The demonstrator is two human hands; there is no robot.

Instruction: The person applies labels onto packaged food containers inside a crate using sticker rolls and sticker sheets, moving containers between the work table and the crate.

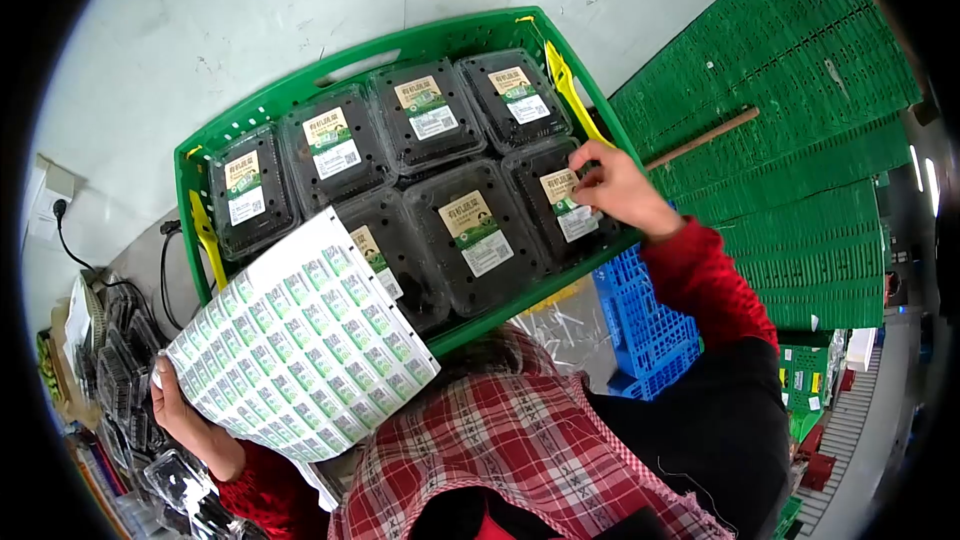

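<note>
My left hand holds a large white sheet of small green-and-white stickers by its lower left edge. The sheet overlaps the front left of a green crate. In the crate stand several clear-lidded dark boxes in two rows, with beige, green and white labels. Over the front right box, my right hand has thumb and index finger pinched at its label. Whether a sticker is between those fingertips is too small to tell.
Stacked green crates rise at the right, with a wooden stick against them. A blue plastic crate lies below the green crate. Empty clear boxes and black cables are at the left, near a wall socket.
</note>
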